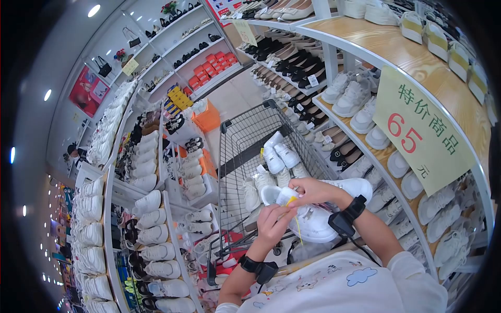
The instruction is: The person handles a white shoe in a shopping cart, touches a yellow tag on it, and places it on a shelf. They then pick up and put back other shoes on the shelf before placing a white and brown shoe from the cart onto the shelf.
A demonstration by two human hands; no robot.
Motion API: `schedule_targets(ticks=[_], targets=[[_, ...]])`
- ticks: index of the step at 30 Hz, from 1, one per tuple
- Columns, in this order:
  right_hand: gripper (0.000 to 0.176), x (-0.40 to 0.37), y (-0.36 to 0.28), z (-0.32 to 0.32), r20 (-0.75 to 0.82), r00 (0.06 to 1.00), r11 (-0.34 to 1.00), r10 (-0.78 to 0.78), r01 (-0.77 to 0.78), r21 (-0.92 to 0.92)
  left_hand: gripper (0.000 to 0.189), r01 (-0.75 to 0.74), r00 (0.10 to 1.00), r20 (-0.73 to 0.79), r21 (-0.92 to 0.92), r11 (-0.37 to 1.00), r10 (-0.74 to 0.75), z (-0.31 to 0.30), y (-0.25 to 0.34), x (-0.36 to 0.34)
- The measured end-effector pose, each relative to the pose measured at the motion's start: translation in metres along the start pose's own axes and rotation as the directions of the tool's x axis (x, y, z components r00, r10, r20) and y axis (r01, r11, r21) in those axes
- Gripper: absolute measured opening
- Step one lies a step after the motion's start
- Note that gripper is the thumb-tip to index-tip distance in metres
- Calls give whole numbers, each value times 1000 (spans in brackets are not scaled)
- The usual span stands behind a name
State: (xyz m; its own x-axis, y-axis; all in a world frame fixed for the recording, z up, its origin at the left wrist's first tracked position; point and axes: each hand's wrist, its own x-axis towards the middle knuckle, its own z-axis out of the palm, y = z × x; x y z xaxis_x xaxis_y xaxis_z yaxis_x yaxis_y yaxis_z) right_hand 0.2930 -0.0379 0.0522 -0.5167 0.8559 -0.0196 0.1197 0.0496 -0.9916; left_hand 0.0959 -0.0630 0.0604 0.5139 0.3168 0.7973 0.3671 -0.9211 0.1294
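My left hand (274,223) and my right hand (311,191) meet over the near end of a shopping cart (236,136). The fingers of both are pinched together around a small yellow tag (291,201), from which a thin yellow string (298,229) hangs. Just below my right hand is a white sneaker (315,225), with its toe towards me. Another white shoe (360,189) shows beyond my right wrist. Inside the cart lie several more white sneakers (286,155), some with paper tags. My hands partly hide the shoe's opening.
Shelves of white shoes (151,219) line the left side. On the right, a curved wooden shelf (365,39) holds more shoes and a yellow price sign (412,130) reading 65. Orange boxes (211,68) stand at the back, with a tiled aisle (237,96) ahead.
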Motion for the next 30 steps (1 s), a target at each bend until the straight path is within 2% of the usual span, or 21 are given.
schedule_targets(ticks=[2, 9, 14, 17, 21, 23, 30], targets=[[34, 1, 2, 0, 6, 1000, 999, 4, -4, 43, 27, 0, 1000, -5, -9, 1000, 0, 0, 0, 1], [36, 4, 7, -1, -17, 1000, 1000, 10, -9, 25, 27, 25, 999, -19, -31, 999, -26, 4, -1, 1], [31, 5, 7, 0, -62, 998, 995, -29, 23, -98, 25, 34, 999, -18, -39, 999, -34, 6, 1, 3], [30, 6, 10, 1, -59, 996, 996, -69, 66, -61, 25, 50, 998, -28, -62, 997, -51, 8, 2, 2], [30, 5, 8, 0, -57, 998, 997, -29, 25, -66, 26, 41, 998, -36, -57, 998, -43, 10, 2, 1], [30, 5, 8, 0, -67, 997, 990, -48, 38, -134, 28, 22, 999, -42, -59, 998, -24, 11, 1, 2], [30, 8, 12, -4, -67, 995, 994, -69, 62, -95, 27, 39, 999, -16, -59, 998, -40, 13, -4, 2]])
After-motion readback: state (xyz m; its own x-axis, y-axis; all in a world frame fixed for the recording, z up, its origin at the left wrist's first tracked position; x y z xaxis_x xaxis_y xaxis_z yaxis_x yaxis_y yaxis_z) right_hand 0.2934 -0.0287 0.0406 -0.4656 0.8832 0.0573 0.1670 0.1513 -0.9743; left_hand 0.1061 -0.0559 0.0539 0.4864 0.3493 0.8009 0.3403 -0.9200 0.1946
